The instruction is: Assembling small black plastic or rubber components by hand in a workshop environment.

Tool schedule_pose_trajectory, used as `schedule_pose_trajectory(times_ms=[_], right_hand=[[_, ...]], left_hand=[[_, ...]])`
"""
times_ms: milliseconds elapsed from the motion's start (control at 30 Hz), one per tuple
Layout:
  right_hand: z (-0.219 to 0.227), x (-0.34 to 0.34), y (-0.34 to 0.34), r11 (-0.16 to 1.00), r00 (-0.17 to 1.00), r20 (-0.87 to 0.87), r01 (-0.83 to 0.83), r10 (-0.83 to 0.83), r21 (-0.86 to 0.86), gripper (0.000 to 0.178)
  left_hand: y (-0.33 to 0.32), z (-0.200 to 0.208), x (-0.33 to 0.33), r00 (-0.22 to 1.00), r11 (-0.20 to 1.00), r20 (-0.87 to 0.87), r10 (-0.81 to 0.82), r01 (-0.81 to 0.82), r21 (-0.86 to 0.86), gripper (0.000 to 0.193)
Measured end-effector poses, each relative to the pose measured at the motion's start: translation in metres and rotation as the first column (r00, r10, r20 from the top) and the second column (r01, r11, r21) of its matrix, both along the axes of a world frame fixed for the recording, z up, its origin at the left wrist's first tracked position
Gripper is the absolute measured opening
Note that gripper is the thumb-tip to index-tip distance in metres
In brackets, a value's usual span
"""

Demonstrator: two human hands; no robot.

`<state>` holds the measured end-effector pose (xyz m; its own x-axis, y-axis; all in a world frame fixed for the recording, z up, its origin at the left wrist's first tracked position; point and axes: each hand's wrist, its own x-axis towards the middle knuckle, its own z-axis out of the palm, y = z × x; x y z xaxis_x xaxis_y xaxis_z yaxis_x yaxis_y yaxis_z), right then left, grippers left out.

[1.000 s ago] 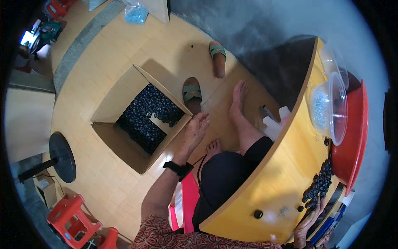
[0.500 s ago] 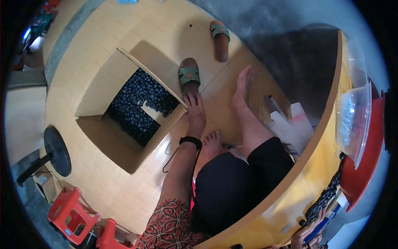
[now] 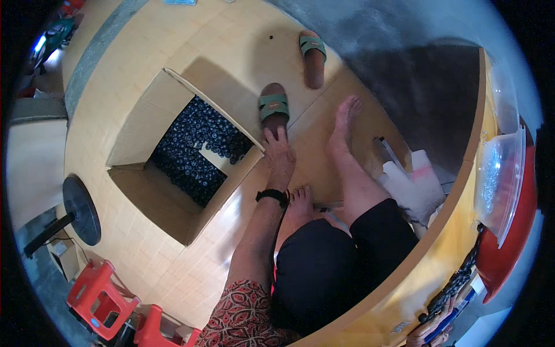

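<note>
My left hand point(image 3: 280, 159) reaches down beside the right edge of an open cardboard box point(image 3: 136, 124), fingers stretched and slightly apart. Its fingertips are over the heel of a brown and green slipper point(image 3: 273, 105); whether they touch it I cannot tell. Many small dark round pieces point(image 3: 199, 124) lie inside the box, with a pale cardboard flap point(image 3: 213, 157) among them. At the lower right rim, my right hand point(image 3: 430, 331) is partly cut off, its fingers curled. Beside it on the table lies a bunch of black strung pieces point(image 3: 454, 286); what the hand holds is unclear.
The curved edge of a yellow table point(image 3: 370, 309) runs along my right. On it stand clear plastic tubs point(image 3: 496, 179) and a red tray point(image 3: 509, 254). A second slipper point(image 3: 314, 61) lies farther off. Red stools point(image 3: 98, 298) and a black round base point(image 3: 81, 209) are at left.
The view has shifted slightly, moving most things a little right and down. My left hand stays beside the box and slipper. Nothing has visibly been picked up or let go.
</note>
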<state>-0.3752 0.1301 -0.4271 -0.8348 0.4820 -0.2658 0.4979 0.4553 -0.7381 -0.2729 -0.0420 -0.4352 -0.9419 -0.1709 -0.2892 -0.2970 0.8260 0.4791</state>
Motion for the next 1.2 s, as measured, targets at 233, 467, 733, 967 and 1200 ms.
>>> schedule_pose_trajectory(times_ms=[233,467,733,967,1200], right_hand=[[-0.029,-0.001,0.009,0.999,0.999,-0.025,0.033,-0.033,-0.01,0.075],[-0.012,0.006,0.007,0.995,0.995,-0.092,0.02,-0.029,-0.099,0.074],[-0.073,0.004,0.029,1.0,0.989,-0.145,0.018,-0.019,-0.011,0.07],[-0.024,0.011,0.009,1.0,0.997,-0.078,-0.022,0.023,0.012,0.071],[-0.002,0.011,0.002,0.997,0.987,-0.163,-0.017,0.005,-0.07,0.081]], left_hand=[[-0.015,0.028,0.002,0.962,0.944,-0.255,0.093,-0.004,0.33,0.066],[-0.021,0.034,0.073,0.966,0.982,-0.18,-0.184,0.188,0.009,0.054],[-0.057,0.062,0.106,0.955,0.977,-0.239,-0.173,0.197,0.079,0.064],[-0.061,0.084,0.082,0.867,0.929,-0.343,-0.361,0.368,-0.046,0.068],[-0.051,0.04,0.061,0.749,0.849,-0.4,-0.528,0.461,-0.257,0.054]])
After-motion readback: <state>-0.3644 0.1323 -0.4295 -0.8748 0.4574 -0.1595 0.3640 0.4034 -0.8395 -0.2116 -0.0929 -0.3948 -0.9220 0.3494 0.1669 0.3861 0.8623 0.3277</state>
